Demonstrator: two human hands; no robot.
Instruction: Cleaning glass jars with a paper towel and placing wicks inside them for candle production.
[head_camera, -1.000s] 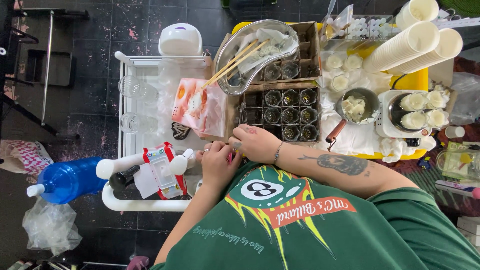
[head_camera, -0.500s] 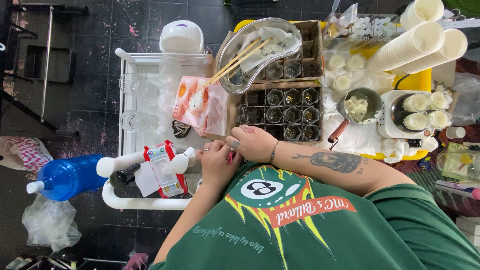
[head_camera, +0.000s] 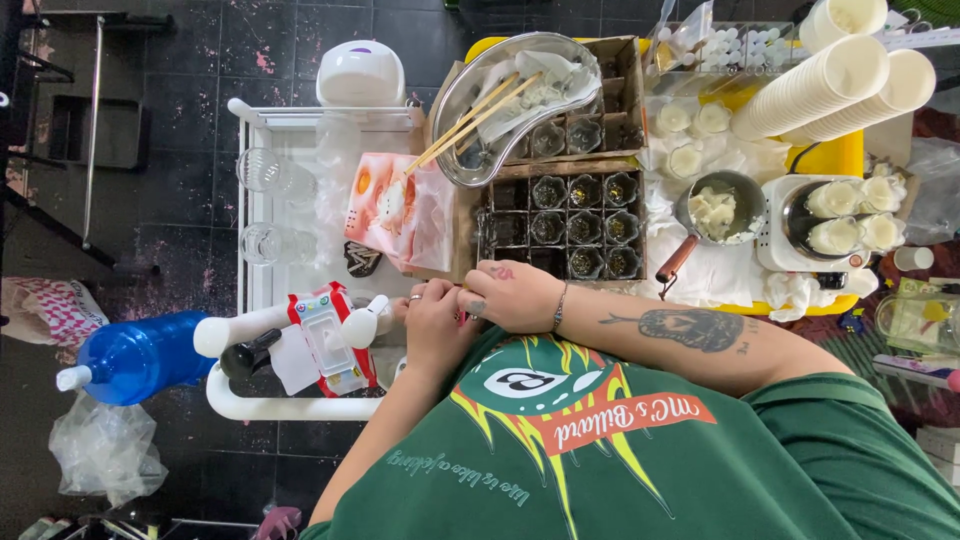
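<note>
Hands (head_camera: 470, 305) pressed together at cart rim (head_camera: 300, 408)

Glossy metal bowl (head_camera: 520, 105), wooden chopsticks (head_camera: 470, 125), white plastic cart (head_camera: 250, 405).

Green printed T-shirt, tattooed forearm, thin wrist bracelet (head_camera: 559, 306), finger ring (head_camera: 414, 297).

Single head view, steeply down, close over hands (head_camera: 470, 310), white cart (head_camera: 300, 405).
</note>
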